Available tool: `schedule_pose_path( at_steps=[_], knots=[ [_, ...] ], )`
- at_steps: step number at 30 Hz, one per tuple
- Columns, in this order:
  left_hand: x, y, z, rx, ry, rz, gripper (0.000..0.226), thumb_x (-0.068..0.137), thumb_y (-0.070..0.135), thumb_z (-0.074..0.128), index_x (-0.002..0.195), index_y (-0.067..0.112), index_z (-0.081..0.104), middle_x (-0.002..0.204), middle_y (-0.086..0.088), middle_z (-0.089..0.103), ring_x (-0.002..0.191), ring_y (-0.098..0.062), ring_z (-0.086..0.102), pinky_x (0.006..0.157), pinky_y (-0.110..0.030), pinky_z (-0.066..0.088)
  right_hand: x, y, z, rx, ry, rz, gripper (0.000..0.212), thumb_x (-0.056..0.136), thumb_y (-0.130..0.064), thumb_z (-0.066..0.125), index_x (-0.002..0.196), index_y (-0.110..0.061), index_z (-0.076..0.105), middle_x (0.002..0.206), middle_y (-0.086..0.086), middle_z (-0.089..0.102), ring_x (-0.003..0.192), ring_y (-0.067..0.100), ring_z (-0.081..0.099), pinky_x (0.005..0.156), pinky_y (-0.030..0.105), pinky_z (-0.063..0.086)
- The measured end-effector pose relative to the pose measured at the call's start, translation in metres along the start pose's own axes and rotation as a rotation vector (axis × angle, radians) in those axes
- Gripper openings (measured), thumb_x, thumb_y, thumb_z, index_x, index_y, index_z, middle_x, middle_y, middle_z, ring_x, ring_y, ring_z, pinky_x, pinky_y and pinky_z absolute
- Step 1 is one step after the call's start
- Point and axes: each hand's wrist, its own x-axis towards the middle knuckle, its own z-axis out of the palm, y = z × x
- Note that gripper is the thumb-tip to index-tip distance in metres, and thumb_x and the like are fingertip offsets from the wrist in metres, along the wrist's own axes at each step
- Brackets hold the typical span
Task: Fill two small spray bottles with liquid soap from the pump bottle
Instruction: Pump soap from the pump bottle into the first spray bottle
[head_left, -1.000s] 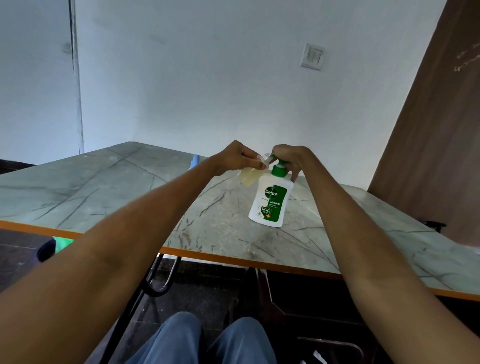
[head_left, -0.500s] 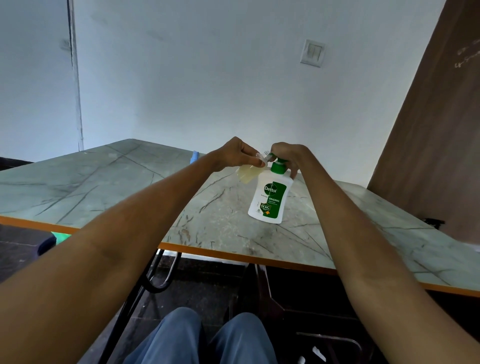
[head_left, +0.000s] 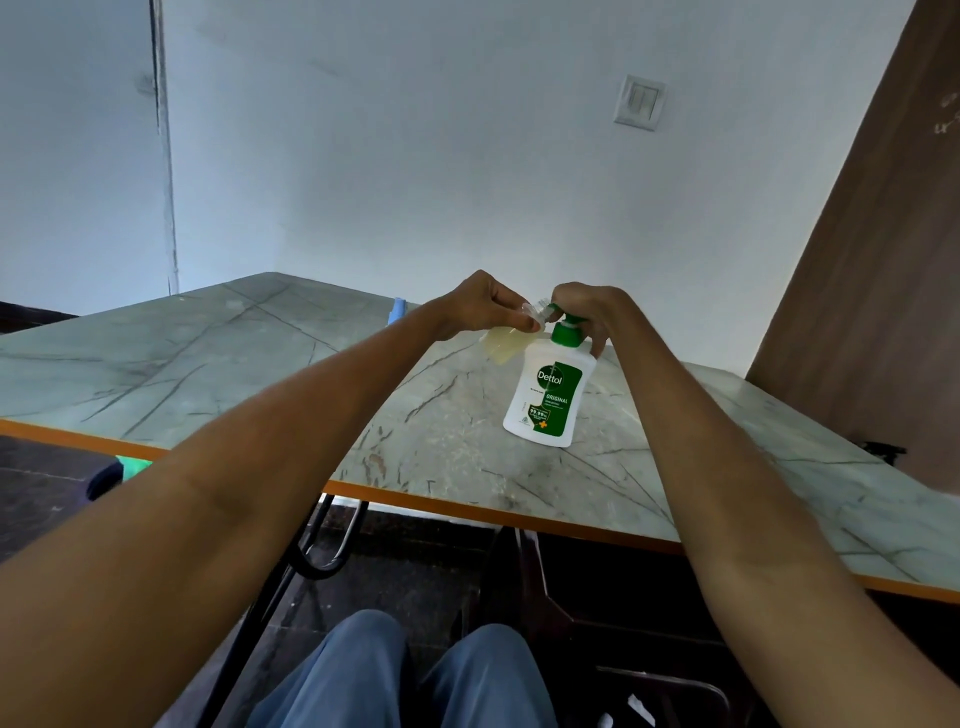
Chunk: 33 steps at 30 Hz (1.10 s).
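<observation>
While the left hand pinches the small clear spray bottle of yellowish soap tilted under the spout, the right hand, fingers curled over the white-and-green pump bottle's head on the marbled worktop, should press slowly, neck kept touching the nozzle.

White pump bottle with green label, pale yellow spray bottle, grey-veined orange-edged table.

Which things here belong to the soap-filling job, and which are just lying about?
In use:
- Dettol pump bottle
- small spray bottle
- left hand holding it
- right hand on the pump

Lying about:
- blue object at the table's far edge
- wall switch
</observation>
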Motion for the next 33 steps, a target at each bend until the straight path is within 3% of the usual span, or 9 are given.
schedule_pose_path(
  at_steps=[3, 8, 12, 15, 18, 20, 26, 33],
  knots=[
    [-0.002, -0.002, -0.001, -0.001, 0.004, -0.009, 0.034, 0.078, 0.013, 0.071, 0.109, -0.002, 0.066, 0.097, -0.003, 0.066, 0.081, -0.005, 0.057, 0.072, -0.018, 0.047, 0.001, 0.000, 0.001, 0.014, 0.002, 0.004, 0.024, 0.092, -0.020, 0.028, 0.078, -0.014, 0.046, 0.088, 0.014, 0.052, 0.091, 0.033, 0.053, 0.089, 0.053, 0.044],
    [-0.001, -0.002, -0.001, 0.000, 0.000, -0.011, 0.034, 0.078, 0.013, 0.072, 0.109, 0.000, 0.067, 0.098, -0.003, 0.067, 0.082, -0.006, 0.056, 0.071, -0.017, 0.046, -0.002, -0.004, -0.004, -0.002, -0.031, 0.004, 0.020, 0.092, -0.018, 0.027, 0.081, -0.015, 0.043, 0.121, 0.019, 0.052, 0.105, 0.032, 0.051, 0.103, 0.059, 0.030],
    [-0.002, 0.000, -0.001, -0.009, 0.006, -0.015, 0.034, 0.078, 0.012, 0.071, 0.110, 0.001, 0.066, 0.101, -0.004, 0.066, 0.082, -0.007, 0.056, 0.068, -0.015, 0.046, -0.005, -0.005, -0.005, -0.022, -0.047, 0.007, 0.022, 0.092, -0.019, 0.025, 0.080, -0.015, 0.044, 0.130, 0.020, 0.051, 0.114, 0.032, 0.051, 0.103, 0.060, 0.030],
    [-0.003, 0.000, 0.000, -0.009, 0.010, -0.020, 0.034, 0.079, 0.013, 0.071, 0.111, 0.000, 0.066, 0.104, -0.005, 0.065, 0.092, -0.013, 0.056, 0.071, -0.018, 0.047, -0.001, -0.005, -0.003, -0.018, -0.047, 0.006, 0.023, 0.092, -0.018, 0.028, 0.079, -0.015, 0.047, 0.126, 0.020, 0.052, 0.115, 0.035, 0.050, 0.102, 0.061, 0.031],
    [-0.001, -0.002, 0.000, -0.006, 0.005, -0.022, 0.035, 0.079, 0.013, 0.071, 0.111, 0.001, 0.066, 0.110, -0.009, 0.066, 0.096, -0.015, 0.056, 0.083, -0.029, 0.049, 0.000, 0.000, 0.001, -0.003, -0.019, -0.006, 0.026, 0.092, -0.018, 0.027, 0.077, -0.014, 0.048, 0.103, 0.017, 0.052, 0.099, 0.035, 0.051, 0.093, 0.055, 0.038],
    [-0.002, -0.002, 0.000, -0.005, 0.010, -0.022, 0.035, 0.078, 0.013, 0.071, 0.110, 0.001, 0.066, 0.113, -0.012, 0.066, 0.097, -0.016, 0.056, 0.089, -0.032, 0.048, -0.001, 0.001, 0.002, 0.021, -0.011, -0.008, 0.027, 0.092, -0.018, 0.025, 0.076, -0.014, 0.047, 0.093, 0.015, 0.051, 0.096, 0.033, 0.050, 0.096, 0.055, 0.038],
    [-0.003, 0.000, 0.000, -0.014, 0.008, -0.022, 0.035, 0.078, 0.013, 0.071, 0.110, 0.000, 0.066, 0.111, -0.011, 0.067, 0.095, -0.014, 0.056, 0.084, -0.028, 0.047, -0.008, -0.004, -0.002, 0.012, -0.033, 0.003, 0.021, 0.092, -0.019, 0.027, 0.087, -0.014, 0.047, 0.116, 0.016, 0.051, 0.104, 0.032, 0.050, 0.102, 0.060, 0.031],
    [-0.003, 0.002, 0.000, -0.026, 0.004, -0.019, 0.035, 0.078, 0.013, 0.071, 0.110, 0.000, 0.066, 0.107, -0.009, 0.066, 0.095, -0.014, 0.056, 0.076, -0.022, 0.048, -0.009, -0.005, 0.000, -0.014, -0.022, 0.006, 0.023, 0.093, -0.019, 0.029, 0.079, -0.014, 0.045, 0.111, 0.017, 0.050, 0.103, 0.032, 0.050, 0.101, 0.061, 0.030]
  ],
)
